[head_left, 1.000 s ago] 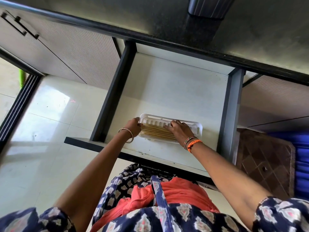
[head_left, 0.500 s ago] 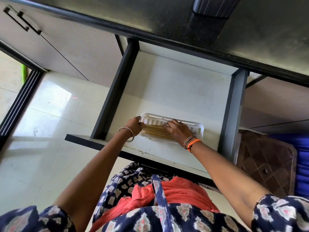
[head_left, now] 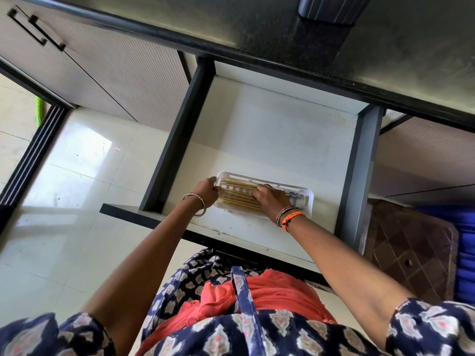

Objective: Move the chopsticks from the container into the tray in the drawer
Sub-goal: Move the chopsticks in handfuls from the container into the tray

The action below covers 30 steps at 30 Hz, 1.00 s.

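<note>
A white slotted tray [head_left: 305, 199] lies near the front of the open white drawer [head_left: 270, 140]. Several wooden chopsticks [head_left: 237, 197] lie side by side in it, running left to right. My left hand [head_left: 205, 191] holds the tray's left end, fingers curled over its rim. My right hand [head_left: 270, 199] rests palm down on the chopsticks, fingertips pressing on them in the tray's middle; it hides their right halves. A dark container [head_left: 334, 9] stands on the counter at the top edge of the view, only its base showing.
The dark counter edge [head_left: 257, 62] overhangs the drawer's back. Dark drawer sides [head_left: 177, 140] run along left and right. A cabinet door with a black handle [head_left: 36, 29] is at upper left. A brown patterned box [head_left: 411, 253] and something blue [head_left: 465, 253] stand to the right.
Both hands stay at the tray. My right hand's fingers have shifted slightly left over the chopsticks. The camera has tilted a little.
</note>
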Motion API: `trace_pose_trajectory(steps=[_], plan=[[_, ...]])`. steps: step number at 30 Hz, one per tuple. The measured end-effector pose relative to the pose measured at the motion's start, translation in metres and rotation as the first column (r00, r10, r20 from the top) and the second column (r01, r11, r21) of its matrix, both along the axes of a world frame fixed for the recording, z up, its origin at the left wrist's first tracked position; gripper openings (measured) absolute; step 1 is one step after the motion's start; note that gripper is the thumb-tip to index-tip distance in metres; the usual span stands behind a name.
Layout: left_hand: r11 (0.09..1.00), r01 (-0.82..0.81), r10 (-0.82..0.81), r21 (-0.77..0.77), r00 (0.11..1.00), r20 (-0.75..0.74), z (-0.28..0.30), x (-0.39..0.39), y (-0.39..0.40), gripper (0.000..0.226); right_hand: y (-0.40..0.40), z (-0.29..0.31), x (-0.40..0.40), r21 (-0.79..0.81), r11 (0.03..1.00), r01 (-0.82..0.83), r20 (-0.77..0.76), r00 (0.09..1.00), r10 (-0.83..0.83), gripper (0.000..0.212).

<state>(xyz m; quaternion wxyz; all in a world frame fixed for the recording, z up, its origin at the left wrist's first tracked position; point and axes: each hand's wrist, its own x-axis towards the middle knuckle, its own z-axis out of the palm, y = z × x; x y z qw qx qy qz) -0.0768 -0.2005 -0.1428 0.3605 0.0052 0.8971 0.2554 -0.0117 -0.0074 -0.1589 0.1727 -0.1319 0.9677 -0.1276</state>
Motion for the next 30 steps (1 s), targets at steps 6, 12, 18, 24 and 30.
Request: trace_pose_trajectory(steps=[6,12,18,24,30], plan=[[1.000,0.009,-0.009,-0.002,1.000,0.024,-0.002,-0.002,-0.002,0.030,-0.002,0.002,-0.003,-0.022,1.000,0.009,0.023,1.000,-0.009,0.044],[0.980,-0.118,0.131,0.158,0.988,-0.077,0.045,-0.045,0.018,0.053,0.011,0.089,-0.030,-0.231,0.969,0.089,-0.345,0.924,-0.167,0.015],[0.793,-0.026,0.310,0.609,0.878,-0.366,0.167,-0.167,0.115,0.026,0.097,0.228,-0.164,-0.643,0.728,0.238,-0.505,0.583,-0.636,0.016],[0.862,0.208,0.160,0.462,0.754,-0.637,0.238,-0.261,0.201,0.037,0.196,0.267,-0.293,-0.723,0.497,0.479,-0.303,0.427,-0.852,0.019],[0.907,0.289,0.016,0.306,0.703,-0.711,0.225,-0.321,0.227,0.039,0.248,0.242,-0.394,-0.664,0.453,0.595,-0.102,0.528,-0.843,0.036]])
